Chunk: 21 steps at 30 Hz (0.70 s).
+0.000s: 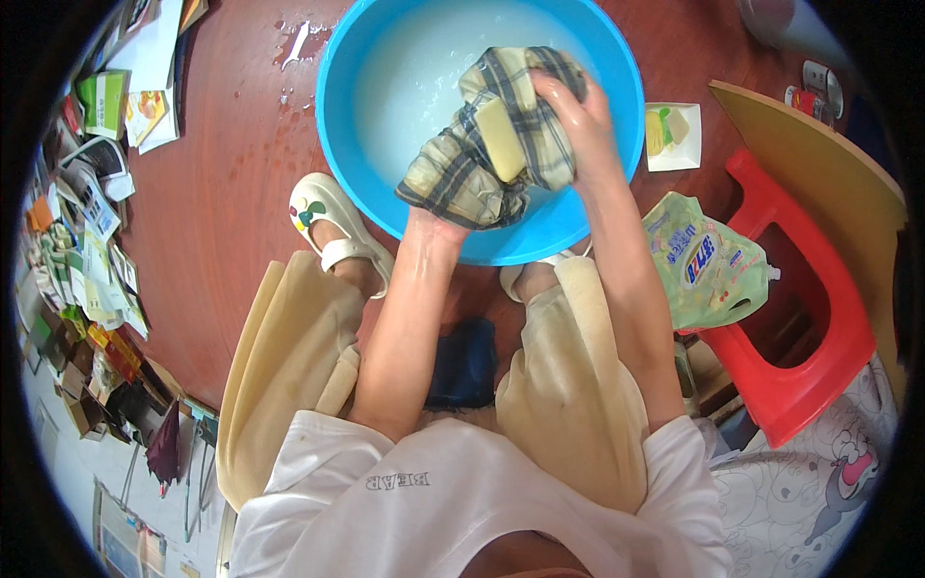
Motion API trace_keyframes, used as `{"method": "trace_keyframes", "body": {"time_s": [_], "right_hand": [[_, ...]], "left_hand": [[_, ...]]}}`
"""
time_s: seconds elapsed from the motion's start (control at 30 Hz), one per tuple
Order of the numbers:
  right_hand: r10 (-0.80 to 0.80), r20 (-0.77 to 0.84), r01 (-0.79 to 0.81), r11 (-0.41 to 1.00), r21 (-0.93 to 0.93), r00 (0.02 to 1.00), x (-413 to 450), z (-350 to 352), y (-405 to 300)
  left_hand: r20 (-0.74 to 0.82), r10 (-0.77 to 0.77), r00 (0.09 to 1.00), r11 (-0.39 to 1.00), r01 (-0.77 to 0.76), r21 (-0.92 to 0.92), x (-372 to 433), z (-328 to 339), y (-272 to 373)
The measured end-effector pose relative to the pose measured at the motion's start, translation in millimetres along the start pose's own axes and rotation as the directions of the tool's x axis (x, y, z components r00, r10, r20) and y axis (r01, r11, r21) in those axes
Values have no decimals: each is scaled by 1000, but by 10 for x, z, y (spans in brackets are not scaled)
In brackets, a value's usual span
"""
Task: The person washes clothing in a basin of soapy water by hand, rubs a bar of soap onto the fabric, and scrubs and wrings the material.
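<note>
A wet plaid cloth (538, 108) in cream and dark blue is held bunched over a blue plastic basin (334, 108) of cloudy water (405, 94). My right hand (578, 115) grips its upper right part, thumb on top. From below, my left hand (442, 225) holds up the cloth's lower left end, which covers nearly all its fingers. Between the hands, a pale yellow bar of soap (498, 141) lies against the fabric. Whether any hidden finger touches the bar, I cannot tell.
Right of the basin sits a white square dish (685, 160). Nearer me, a green detergent pouch (708, 267) lies against a red plastic stool (816, 390). A wooden board (809, 137) stands beyond it. Water wets the reddish floor (238, 137); books and papers (101, 166) crowd the left.
</note>
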State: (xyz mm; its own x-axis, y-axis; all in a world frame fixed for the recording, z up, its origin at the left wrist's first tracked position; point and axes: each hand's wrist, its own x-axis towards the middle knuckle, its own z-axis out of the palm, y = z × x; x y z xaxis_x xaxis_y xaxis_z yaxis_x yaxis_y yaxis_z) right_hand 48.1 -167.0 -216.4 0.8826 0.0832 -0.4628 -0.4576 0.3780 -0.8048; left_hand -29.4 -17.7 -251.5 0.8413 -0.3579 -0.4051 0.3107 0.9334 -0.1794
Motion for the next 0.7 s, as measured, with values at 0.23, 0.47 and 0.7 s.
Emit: {"method": "trace_keyframes", "body": {"time_s": [0.23, 0.47, 0.7], "right_hand": [[-489, 371, 575, 377, -726, 790, -366, 328, 125], [-264, 34, 208, 670, -713, 964, 44, 108, 251], [-105, 142, 131, 974, -187, 984, -243, 146, 3]], "left_hand": [[-154, -27, 988, 994, 10, -109, 99, 251, -78], [-188, 85, 978, 962, -32, 270, -35, 145, -99], [-295, 63, 953, 990, -22, 142, 143, 233, -89]]}}
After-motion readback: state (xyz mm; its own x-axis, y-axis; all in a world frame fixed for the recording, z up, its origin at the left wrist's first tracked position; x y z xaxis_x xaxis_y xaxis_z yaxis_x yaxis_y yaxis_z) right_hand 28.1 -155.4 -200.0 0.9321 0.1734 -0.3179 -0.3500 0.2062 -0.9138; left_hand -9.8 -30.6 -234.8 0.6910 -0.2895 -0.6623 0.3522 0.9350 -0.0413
